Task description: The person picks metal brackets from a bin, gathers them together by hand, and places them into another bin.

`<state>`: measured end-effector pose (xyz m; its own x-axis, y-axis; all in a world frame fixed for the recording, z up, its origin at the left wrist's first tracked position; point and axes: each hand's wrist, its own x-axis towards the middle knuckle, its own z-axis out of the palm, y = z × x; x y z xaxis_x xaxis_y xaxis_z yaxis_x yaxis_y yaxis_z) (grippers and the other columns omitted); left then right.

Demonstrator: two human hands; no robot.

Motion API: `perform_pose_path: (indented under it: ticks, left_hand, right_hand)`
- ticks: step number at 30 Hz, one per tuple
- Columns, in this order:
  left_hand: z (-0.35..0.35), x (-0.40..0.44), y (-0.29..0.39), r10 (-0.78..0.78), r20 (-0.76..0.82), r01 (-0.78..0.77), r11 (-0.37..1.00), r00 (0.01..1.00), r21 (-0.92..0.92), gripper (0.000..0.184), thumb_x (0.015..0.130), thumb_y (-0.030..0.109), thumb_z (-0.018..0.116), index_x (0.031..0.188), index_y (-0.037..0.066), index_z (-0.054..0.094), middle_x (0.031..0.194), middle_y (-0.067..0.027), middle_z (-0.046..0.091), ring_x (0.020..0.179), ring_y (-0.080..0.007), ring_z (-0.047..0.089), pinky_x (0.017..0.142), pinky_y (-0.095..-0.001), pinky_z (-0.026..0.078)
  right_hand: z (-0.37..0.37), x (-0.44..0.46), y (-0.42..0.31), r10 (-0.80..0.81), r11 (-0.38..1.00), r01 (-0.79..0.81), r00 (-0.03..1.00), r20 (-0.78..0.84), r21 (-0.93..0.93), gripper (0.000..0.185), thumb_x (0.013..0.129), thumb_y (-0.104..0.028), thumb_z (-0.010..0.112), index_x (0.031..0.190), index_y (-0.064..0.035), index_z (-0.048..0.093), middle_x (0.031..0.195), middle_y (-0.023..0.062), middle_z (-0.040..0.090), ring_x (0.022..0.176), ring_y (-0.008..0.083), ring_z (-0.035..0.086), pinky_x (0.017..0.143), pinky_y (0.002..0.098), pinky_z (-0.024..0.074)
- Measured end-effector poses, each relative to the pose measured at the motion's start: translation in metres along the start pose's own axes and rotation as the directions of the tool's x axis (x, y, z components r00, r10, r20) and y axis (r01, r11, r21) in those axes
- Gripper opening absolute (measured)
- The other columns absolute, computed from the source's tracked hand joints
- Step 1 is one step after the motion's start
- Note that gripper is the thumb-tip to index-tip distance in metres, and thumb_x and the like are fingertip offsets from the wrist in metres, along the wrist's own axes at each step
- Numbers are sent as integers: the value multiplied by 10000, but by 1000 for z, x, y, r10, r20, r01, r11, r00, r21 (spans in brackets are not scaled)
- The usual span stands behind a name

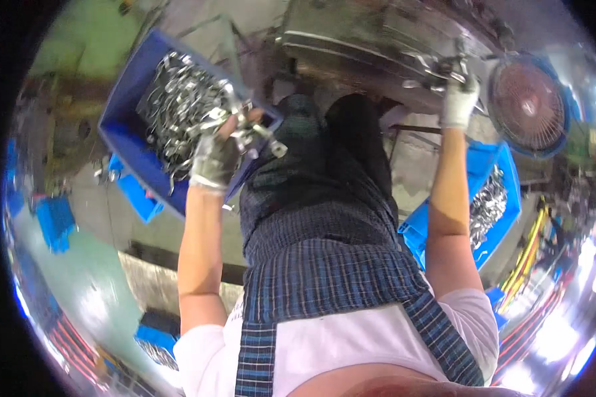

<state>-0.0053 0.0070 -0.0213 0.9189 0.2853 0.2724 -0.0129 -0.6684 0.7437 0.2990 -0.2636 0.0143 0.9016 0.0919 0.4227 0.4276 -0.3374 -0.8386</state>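
My left hand (pixel 217 157), in a worn white glove with some fingertips bare, is closed on several small shiny metal parts (pixel 245 129). It is over the near right side of a dark blue bin (pixel 122 99), which holds a heap of similar bent metal pieces (pixel 182 99). My right hand (pixel 459 99), also gloved, is stretched forward to the machine edge. Its fingers are curled at some metal pieces (pixel 437 71); glare and blur hide their exact shape and how they are gripped.
A fan (pixel 528 102) stands just right of my right hand. Below my right forearm is a light blue bin (pixel 510 192) with more metal pieces. The metal machine bed (pixel 351 49) runs ahead of my knees. Other blue bins (pixel 56 221) stand on the floor at left.
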Motion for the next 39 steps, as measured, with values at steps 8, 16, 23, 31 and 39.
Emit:
perform_pose_path:
  ticks: [8, 16, 23, 31, 39]
  left_hand:
    - [-7, 15, 38, -564, 70, 378, 450, 822, -809, 268, 827, 144, 503, 1057, 5, 509, 956, -77, 602, 821, -131, 543, 740, -245, 421]
    - [16, 1, 23, -677, -35, 140, 201, 735, -970, 260, 760, 83, 621, 1005, 20, 561, 860, -53, 603, 760, -134, 555, 634, -256, 455]
    - [-3, -24, -14, -479, -272, 447, 878, 835, -173, 267, 770, 162, 619, 1001, 39, 568, 734, -62, 620, 606, -122, 568, 543, -257, 445]
    - [-26, -4, -53, -853, 66, 359, 146, 517, -922, 268, 825, 296, 514, 880, 38, 562, 669, -98, 607, 572, -205, 567, 515, -308, 444]
    - [-11, -5, -41, -770, 184, 409, 108, 611, -906, 322, 813, 294, 512, 1001, 35, 478, 710, -133, 582, 666, -264, 572, 689, -354, 464]
  right_hand:
    - [11, -46, -68, 38, 962, -135, 928, 371, 239, 123, 732, 0, 496, 840, -21, 550, 813, 60, 569, 773, 124, 538, 616, 233, 435]
    - [163, -143, -142, 136, 743, -648, 392, 910, 168, 205, 793, -69, 542, 972, 30, 553, 860, 63, 592, 726, 98, 539, 663, 242, 442]
    - [204, -176, -103, 67, 807, -573, 323, 944, 139, 312, 836, -145, 496, 1092, 33, 497, 973, 108, 586, 862, 137, 544, 728, 230, 422]
    - [124, -139, -131, 27, 695, -642, 475, 879, 325, 220, 810, -30, 526, 1022, 24, 499, 930, 75, 590, 812, 124, 571, 723, 221, 455]
    - [23, -97, -97, 110, 919, -260, 890, 442, 295, 114, 807, -5, 492, 915, -2, 526, 831, 80, 595, 767, 135, 562, 710, 239, 434]
